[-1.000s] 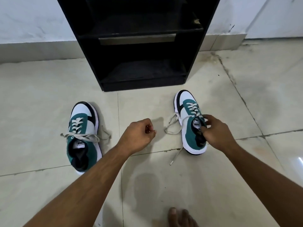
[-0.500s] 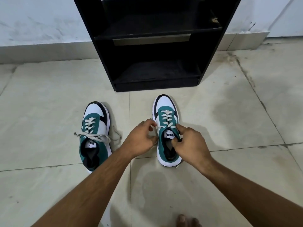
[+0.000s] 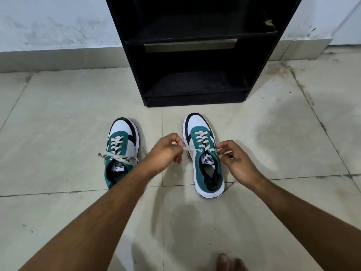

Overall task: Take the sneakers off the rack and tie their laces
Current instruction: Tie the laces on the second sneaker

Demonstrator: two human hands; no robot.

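Since both sneakers stand on the tiled floor (image 3: 58, 133) in front of the black shoe rack (image 3: 195, 55), whose visible shelves hold nothing, the taking-off part looks done. What remains, by my reading, is most of the tying. The left sneaker (image 3: 121, 151) has its laces crossed over the tongue with ends trailing to both sides; whether that is a finished knot or only a loose cross I cannot tell. The right sneaker (image 3: 205, 157) is the one in work: the left hand (image 3: 164, 151) pinches one lace end (image 3: 190, 148) drawn out sideways from the top eyelets, and the right hand (image 3: 234, 159) pinches the other lace at the shoe's right edge, fingers curled around it. No loop or knot shows yet, and a free lace tip lies by the heel. Each sneaker sits sole-down, its long axis running from the person toward the rack, toe nearest the rack and heel toward the camera, the pair roughly parallel and apart.
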